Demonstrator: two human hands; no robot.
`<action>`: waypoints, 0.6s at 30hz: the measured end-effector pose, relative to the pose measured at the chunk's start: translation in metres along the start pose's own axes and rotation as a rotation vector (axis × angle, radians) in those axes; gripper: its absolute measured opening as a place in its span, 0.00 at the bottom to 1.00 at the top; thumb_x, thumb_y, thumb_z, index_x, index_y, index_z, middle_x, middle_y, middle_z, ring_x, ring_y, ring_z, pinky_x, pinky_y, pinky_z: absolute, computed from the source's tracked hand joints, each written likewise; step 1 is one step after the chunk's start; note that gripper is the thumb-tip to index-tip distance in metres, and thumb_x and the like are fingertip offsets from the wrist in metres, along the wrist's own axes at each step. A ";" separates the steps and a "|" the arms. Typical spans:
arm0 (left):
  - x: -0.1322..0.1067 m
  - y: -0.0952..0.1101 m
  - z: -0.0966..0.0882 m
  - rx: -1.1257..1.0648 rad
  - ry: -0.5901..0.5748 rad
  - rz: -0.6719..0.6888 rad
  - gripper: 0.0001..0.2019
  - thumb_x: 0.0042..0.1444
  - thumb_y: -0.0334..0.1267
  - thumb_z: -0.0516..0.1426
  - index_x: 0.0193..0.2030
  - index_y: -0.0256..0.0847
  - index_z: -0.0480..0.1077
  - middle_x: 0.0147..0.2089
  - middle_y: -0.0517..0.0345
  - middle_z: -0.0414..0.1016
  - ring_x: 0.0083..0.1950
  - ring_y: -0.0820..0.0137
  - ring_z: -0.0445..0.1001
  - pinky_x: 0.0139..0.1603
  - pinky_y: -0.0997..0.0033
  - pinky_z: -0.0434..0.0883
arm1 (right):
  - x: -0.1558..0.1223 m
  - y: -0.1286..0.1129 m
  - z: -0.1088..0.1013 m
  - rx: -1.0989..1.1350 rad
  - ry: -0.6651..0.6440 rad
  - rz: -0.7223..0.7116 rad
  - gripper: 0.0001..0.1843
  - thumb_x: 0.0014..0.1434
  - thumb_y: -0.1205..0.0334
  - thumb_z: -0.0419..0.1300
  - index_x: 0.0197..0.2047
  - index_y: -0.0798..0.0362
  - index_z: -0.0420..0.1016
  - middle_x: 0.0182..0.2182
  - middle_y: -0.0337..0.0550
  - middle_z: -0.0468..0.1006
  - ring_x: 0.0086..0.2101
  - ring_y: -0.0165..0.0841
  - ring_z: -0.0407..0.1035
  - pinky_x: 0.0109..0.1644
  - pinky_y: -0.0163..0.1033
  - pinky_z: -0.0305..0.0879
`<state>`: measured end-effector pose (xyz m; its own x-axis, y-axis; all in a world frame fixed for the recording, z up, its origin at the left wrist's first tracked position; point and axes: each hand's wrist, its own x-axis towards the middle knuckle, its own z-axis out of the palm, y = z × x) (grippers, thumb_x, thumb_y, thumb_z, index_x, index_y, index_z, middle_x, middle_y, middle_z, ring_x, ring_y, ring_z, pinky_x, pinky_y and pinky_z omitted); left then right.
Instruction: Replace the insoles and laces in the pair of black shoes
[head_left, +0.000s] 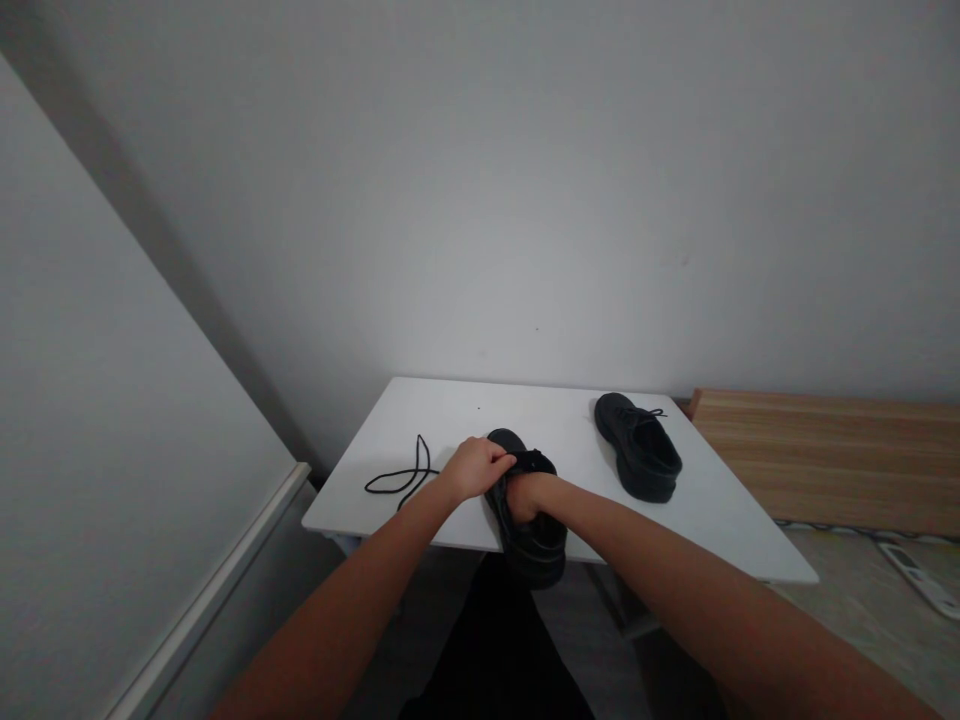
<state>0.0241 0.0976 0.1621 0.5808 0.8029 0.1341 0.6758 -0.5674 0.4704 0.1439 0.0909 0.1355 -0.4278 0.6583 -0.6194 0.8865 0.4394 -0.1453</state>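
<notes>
A black shoe [536, 565] lies near the front edge of the white table, its toe pointing away from me and its heel jutting past the edge. My left hand [474, 467] pinches the edge of the shoe's eyelet flap with thumb and forefinger. Inside the shoe's opening is my right hand [527, 494], with its fingers hidden by the upper, so their grip does not show. To the left of the shoe, a loose black shoelace [405, 473] lies in loops, partly behind my left forearm.
A second black shoe [646, 455], with its lace in, stands at the right of the white table [420, 400]. Behind is a pale wall [525, 200]. To the right are a wooden board [825, 455] and a white remote-like object [919, 578].
</notes>
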 end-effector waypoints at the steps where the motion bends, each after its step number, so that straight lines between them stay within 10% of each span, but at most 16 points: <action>1: 0.000 0.000 0.000 0.000 0.002 0.001 0.19 0.57 0.44 0.49 0.21 0.37 0.71 0.19 0.61 0.67 0.23 0.76 0.61 0.26 0.75 0.52 | -0.003 -0.001 0.000 -0.023 0.002 -0.018 0.04 0.40 0.74 0.63 0.23 0.58 0.76 0.30 0.47 0.78 0.40 0.38 0.71 0.50 0.40 0.63; 7: -0.001 0.003 -0.001 0.021 -0.003 -0.016 0.19 0.57 0.43 0.49 0.21 0.37 0.71 0.20 0.60 0.68 0.24 0.76 0.61 0.26 0.75 0.52 | -0.013 0.001 -0.011 -0.127 -0.041 -0.067 0.03 0.51 0.69 0.60 0.29 0.59 0.75 0.31 0.44 0.78 0.37 0.32 0.72 0.48 0.43 0.65; 18: 0.000 0.000 0.000 0.045 -0.023 0.012 0.20 0.58 0.44 0.48 0.21 0.37 0.71 0.20 0.61 0.68 0.23 0.76 0.61 0.26 0.74 0.52 | -0.025 -0.004 0.007 -0.250 0.171 -0.052 0.16 0.32 0.75 0.67 0.31 0.60 0.78 0.37 0.54 0.79 0.42 0.42 0.71 0.48 0.40 0.64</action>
<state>0.0235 0.0977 0.1619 0.5992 0.7916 0.1195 0.6880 -0.5855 0.4288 0.1523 0.0690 0.1462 -0.5138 0.7149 -0.4742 0.8007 0.5981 0.0342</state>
